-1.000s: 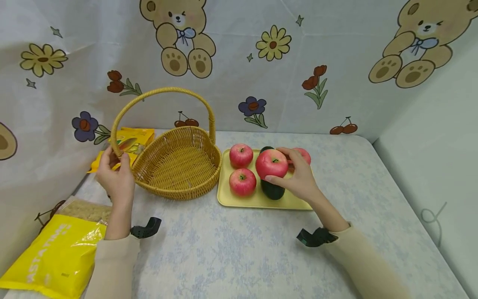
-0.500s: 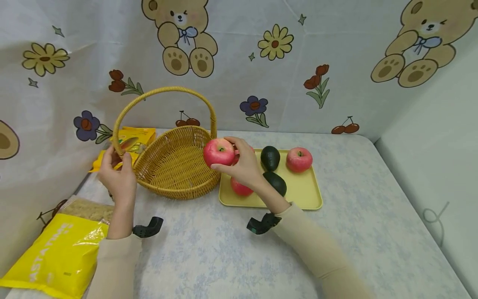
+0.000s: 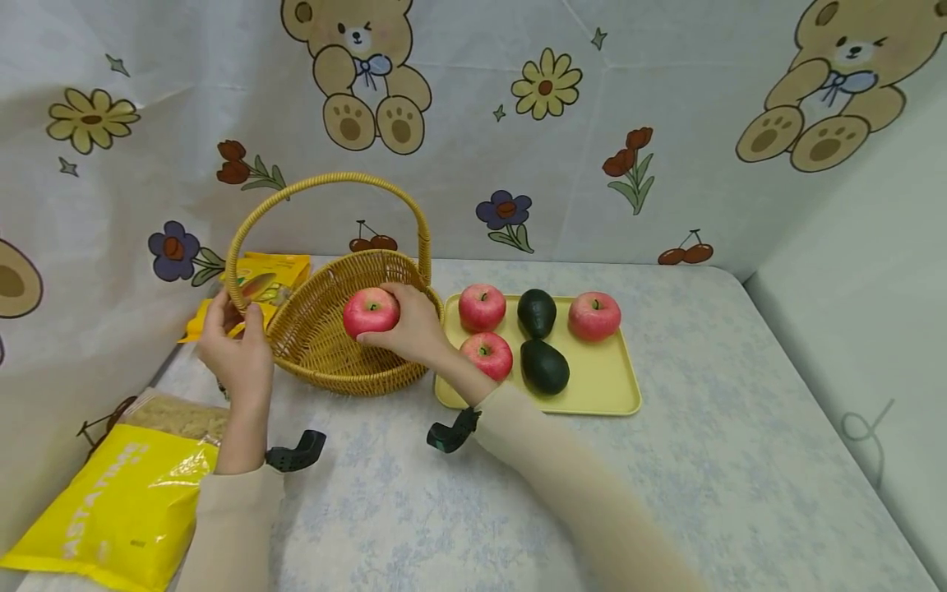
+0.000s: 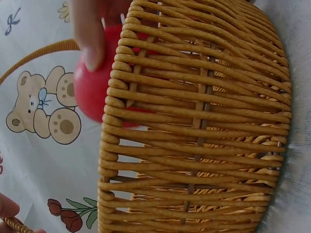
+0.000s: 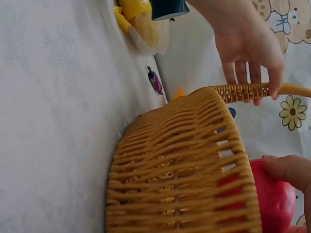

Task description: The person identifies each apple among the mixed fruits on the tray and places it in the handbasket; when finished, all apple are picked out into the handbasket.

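Note:
My right hand (image 3: 411, 326) grips a red apple (image 3: 371, 314) over the mouth of the wicker basket (image 3: 355, 383). In the left wrist view the apple (image 4: 95, 90) shows partly behind the basket's woven wall (image 4: 194, 116), low at the rim. On the basket's left side, my left hand (image 3: 238, 345) pinches the lower part of the tall handle (image 3: 329, 179); the right wrist view shows the fingers of this left hand (image 5: 250, 53) curled round it. To the right, a yellow tray (image 3: 599, 386) bears two apples at its left, two dark avocados (image 3: 544, 367) in the middle and another apple (image 3: 594, 316).
Yellow packets (image 3: 270, 275) lie behind the basket at the left. A large yellow pasta bag (image 3: 111, 501) is at the front left, beside my left forearm. A patterned cloth (image 3: 459, 107) hangs behind the table, and a white wall (image 3: 873, 329) bounds the right.
The right hand has carried the apple leftward from above the tray to over the basket, uncovering the avocados and the apples on the tray. The left hand keeps its hold on the handle.

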A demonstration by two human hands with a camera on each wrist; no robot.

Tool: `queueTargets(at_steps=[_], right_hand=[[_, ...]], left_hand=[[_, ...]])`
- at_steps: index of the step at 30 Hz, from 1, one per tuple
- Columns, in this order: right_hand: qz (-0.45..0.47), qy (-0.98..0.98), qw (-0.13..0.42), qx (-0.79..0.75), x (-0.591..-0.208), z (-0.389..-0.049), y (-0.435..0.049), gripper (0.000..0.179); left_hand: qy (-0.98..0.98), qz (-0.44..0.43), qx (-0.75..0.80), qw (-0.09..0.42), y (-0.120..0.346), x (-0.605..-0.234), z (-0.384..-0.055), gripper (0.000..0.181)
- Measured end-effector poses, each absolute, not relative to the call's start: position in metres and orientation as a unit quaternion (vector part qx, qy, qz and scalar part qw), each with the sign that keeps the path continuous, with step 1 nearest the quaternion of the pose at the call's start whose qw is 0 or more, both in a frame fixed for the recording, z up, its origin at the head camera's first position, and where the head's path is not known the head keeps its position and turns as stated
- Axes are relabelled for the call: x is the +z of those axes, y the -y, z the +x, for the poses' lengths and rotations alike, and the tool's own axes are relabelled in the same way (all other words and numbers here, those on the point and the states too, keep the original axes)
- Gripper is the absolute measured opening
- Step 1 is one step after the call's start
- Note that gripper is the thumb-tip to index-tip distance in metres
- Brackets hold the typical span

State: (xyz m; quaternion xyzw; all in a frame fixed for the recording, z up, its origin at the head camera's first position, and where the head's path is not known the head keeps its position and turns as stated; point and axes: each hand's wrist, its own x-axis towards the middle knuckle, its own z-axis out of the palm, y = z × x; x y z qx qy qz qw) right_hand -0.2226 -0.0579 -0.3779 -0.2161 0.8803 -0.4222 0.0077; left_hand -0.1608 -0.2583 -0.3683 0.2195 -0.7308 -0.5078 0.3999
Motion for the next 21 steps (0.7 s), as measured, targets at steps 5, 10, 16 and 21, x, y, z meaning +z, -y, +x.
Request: queueTargets(at_steps=[5,10,16,21], right_hand=[[-0.213,-0.895,0.026,-0.391,-0.376,-0.227,0.081,0.077],[-0.213,-0.907,0.025,-0.363,-0.379,-0.234,0.1,0.078],[-0.189,-0.916,0.037,-0.352,-0.386,-0.242,0.116,0.076],[-0.167,-0.918,0.066,-0.353,-0.392,-0.247,0.124,0.078]], left_hand=[[0.73,0.215,-0.508,0.404,0.259,-0.368,-0.16,0.034],[0.732,0.215,-0.507,0.401,0.259,-0.369,-0.16,0.034],[0.732,0.218,-0.503,0.404,0.258,-0.368,-0.159,0.034],[0.731,0.213,-0.506,0.404,0.259,-0.368,-0.16,0.034]])
